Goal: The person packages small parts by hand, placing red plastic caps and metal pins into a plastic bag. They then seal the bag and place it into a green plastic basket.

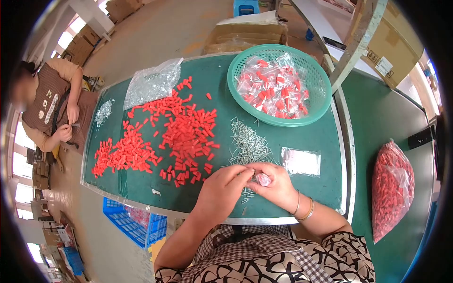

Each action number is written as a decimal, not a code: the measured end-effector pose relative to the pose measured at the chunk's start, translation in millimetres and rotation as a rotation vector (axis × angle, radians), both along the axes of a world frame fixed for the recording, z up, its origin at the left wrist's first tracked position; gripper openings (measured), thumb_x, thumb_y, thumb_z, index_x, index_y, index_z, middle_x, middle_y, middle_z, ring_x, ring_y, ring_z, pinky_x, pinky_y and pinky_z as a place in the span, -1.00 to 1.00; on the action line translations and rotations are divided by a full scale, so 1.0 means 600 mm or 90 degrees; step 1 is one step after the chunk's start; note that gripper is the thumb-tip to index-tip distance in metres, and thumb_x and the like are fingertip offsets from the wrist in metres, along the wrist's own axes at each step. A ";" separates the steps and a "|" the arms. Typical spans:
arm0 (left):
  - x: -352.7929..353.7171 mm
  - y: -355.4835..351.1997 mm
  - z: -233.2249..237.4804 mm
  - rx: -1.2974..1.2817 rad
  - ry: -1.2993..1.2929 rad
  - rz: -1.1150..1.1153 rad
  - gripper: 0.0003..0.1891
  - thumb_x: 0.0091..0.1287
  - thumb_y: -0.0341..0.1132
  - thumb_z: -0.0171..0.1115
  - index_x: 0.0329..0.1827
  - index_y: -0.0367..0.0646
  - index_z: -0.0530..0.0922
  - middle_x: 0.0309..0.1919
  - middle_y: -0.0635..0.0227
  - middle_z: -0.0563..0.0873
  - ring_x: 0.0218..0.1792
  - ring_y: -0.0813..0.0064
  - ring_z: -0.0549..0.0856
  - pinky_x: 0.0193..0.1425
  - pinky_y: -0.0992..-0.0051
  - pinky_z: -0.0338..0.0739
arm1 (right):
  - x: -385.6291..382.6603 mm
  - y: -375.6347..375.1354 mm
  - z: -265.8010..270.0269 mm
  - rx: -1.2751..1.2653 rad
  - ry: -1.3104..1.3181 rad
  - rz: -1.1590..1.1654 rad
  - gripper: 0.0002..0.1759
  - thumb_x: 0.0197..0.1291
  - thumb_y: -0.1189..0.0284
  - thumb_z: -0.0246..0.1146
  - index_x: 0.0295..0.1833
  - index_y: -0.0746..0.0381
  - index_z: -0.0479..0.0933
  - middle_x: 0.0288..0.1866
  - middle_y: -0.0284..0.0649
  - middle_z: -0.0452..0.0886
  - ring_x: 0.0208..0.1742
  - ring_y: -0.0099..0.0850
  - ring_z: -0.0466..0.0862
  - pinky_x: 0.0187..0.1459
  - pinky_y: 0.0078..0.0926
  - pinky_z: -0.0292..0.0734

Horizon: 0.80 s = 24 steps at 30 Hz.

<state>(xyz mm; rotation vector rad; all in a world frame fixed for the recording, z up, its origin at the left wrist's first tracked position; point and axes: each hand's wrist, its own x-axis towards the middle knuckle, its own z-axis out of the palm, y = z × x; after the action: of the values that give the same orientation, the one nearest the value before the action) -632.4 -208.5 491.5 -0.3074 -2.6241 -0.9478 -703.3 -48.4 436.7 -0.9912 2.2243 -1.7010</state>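
Observation:
My right hand (278, 188) is closed around a small clear plastic bag (264, 179) that shows pinkish red inside. Close against it, my left hand (221, 192) has its thumb and fingers pinched together; what lies between them is hidden. Both hands are above the front edge of the green table (151, 188). Just beyond them spreads a pile of small metal screws or pins (250, 144). A stack of flat clear bags (301, 162) lies to the right of my hands. Loose red plastic plugs (188, 137) are heaped to the left.
A green basket (236, 96) holds filled bags at the back. A large clear sheet bag (153, 85) and another metal pile (104, 112) lie far left. A co-worker (52, 101) works at the left end. A sack of red plugs (391, 188) is at right; a blue crate (134, 226) sits below.

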 end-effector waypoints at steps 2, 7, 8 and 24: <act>0.003 -0.004 -0.001 0.011 0.004 0.024 -0.73 0.10 -0.57 0.28 -0.11 -0.19 0.62 -0.20 0.25 0.65 -0.27 0.28 0.66 -0.24 0.41 0.55 | -0.001 0.003 0.003 0.017 -0.009 0.006 -0.56 -0.06 0.37 0.45 0.00 0.17 0.58 -0.20 -0.16 0.68 -0.21 -0.22 0.68 -0.16 -0.37 0.58; 0.016 -0.007 -0.023 0.032 0.011 0.044 -0.78 0.09 -0.52 0.33 -0.18 -0.17 0.63 -0.21 0.28 0.62 -0.30 0.33 0.65 -0.26 0.47 0.53 | -0.001 0.005 0.008 0.040 -0.020 0.016 -0.50 -0.12 0.44 0.50 0.02 0.22 0.57 -0.21 -0.19 0.67 -0.22 -0.38 0.68 -0.17 -0.48 0.58; 0.017 -0.001 -0.021 0.031 -0.012 0.052 -0.79 0.08 -0.51 0.34 -0.19 -0.18 0.63 -0.21 0.29 0.62 -0.31 0.33 0.64 -0.27 0.47 0.53 | -0.001 0.005 0.005 0.032 -0.020 0.016 -0.49 -0.12 0.43 0.50 0.03 0.21 0.56 -0.21 -0.19 0.67 -0.22 -0.38 0.68 -0.17 -0.48 0.58; 0.023 -0.020 -0.023 0.169 -0.121 0.060 -0.92 0.18 -0.57 0.23 -0.28 -0.27 0.57 -0.36 0.25 0.67 -0.43 0.41 0.66 -0.39 0.52 0.51 | -0.013 0.010 0.007 -0.045 -0.109 0.071 -0.84 0.07 0.50 0.36 -0.20 0.21 0.62 -0.32 -0.22 0.66 -0.26 -0.30 0.66 -0.18 -0.44 0.53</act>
<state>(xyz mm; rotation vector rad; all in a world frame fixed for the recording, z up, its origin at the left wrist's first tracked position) -618.8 -220.6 477.8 -0.0295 -2.6071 -1.3309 -711.3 -42.1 440.7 -0.9279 1.9778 -1.7541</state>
